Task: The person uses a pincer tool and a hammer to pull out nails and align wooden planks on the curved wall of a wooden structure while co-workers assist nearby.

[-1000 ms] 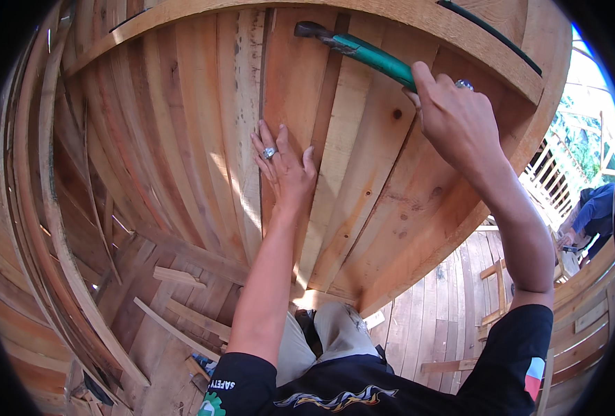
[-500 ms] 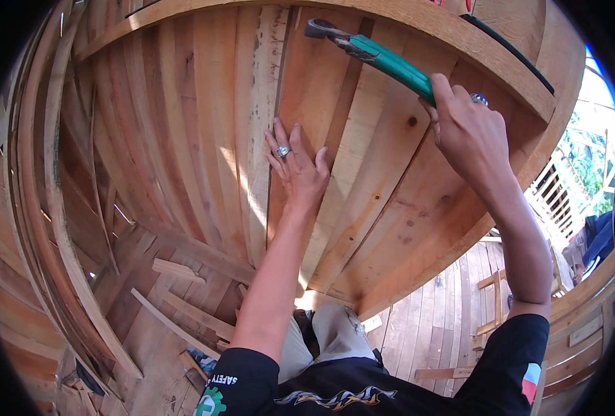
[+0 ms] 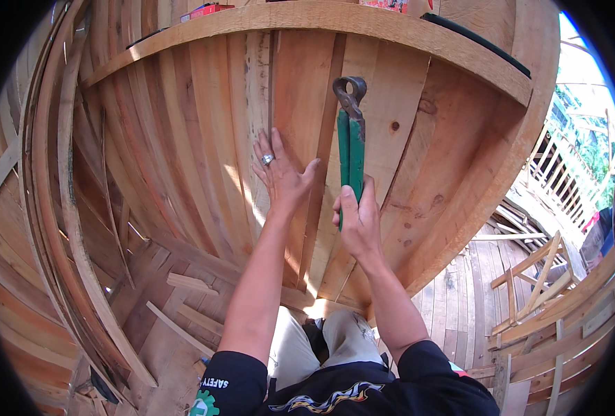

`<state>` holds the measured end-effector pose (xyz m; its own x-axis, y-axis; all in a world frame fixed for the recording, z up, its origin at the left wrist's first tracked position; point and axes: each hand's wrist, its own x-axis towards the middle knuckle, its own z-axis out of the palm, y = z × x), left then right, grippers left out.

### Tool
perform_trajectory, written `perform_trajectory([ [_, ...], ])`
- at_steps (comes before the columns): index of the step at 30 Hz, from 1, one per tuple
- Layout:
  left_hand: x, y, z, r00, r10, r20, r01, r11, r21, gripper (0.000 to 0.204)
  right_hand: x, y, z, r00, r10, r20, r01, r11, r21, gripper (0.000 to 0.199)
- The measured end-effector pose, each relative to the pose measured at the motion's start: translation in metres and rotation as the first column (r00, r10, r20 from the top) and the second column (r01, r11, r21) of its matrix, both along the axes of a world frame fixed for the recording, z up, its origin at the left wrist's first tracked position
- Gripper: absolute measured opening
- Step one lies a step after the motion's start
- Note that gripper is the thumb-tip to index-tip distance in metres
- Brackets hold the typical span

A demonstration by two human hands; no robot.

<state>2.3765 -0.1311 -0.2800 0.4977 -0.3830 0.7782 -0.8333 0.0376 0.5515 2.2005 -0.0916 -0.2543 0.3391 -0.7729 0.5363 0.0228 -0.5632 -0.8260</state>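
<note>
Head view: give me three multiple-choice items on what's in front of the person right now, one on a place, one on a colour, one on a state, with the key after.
1. Where does the left hand rest?
A. On the floor planks
B. Flat on the upright wall planks
C. On the top ledge

2. What colour are the handles of the pincers?
A. Green
B. Red
C. Yellow

3. How does the right hand hold the pincers?
A. By the metal jaws, handles up
B. Lying loose on an open palm
C. Fist closed around the lower handles, jaws pointing up

Key: 1 B, the palm and spread fingers lie against the wall boards. 2 A, both handles are plainly green. 3 C, the fingers wrap the handle ends and the dark jaws stand above.
</note>
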Motion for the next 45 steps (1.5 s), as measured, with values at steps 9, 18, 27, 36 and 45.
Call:
perform_trajectory([
  [9, 0.011, 0.002, -0.002, 0.997, 0.004, 0.083, -0.002, 1.000, -0.021, 0.111, 0.047, -0.018, -0.013, 0.965, 0.134, 0.223, -0.137, 0.991, -0.005, 0.036],
  [18, 0.013, -0.002, -0.003, 0.991, 0.040, 0.124, -0.037, 0.999, -0.026, 0.109, 0.057, -0.030, -0.025, 0.970, 0.101, 0.220, -0.079, 0.991, -0.106, 0.034],
  [27, 0.009, -0.003, -0.002, 0.989, 0.063, 0.132, -0.060, 0.998, -0.026, 0.110, 0.058, -0.036, -0.031, 0.979, 0.073, 0.188, -0.044, 0.987, -0.156, 0.034],
  [36, 0.009, -0.002, -0.002, 0.982, 0.088, 0.165, -0.086, 0.996, -0.018, 0.110, 0.055, -0.037, -0.020, 0.972, 0.093, 0.217, -0.073, 0.992, -0.103, 0.030],
  [45, 0.009, -0.002, 0.001, 0.979, 0.082, 0.186, -0.073, 0.996, -0.058, 0.109, 0.054, -0.055, -0.021, 0.995, 0.084, 0.049, -0.078, 0.991, -0.107, 0.031],
])
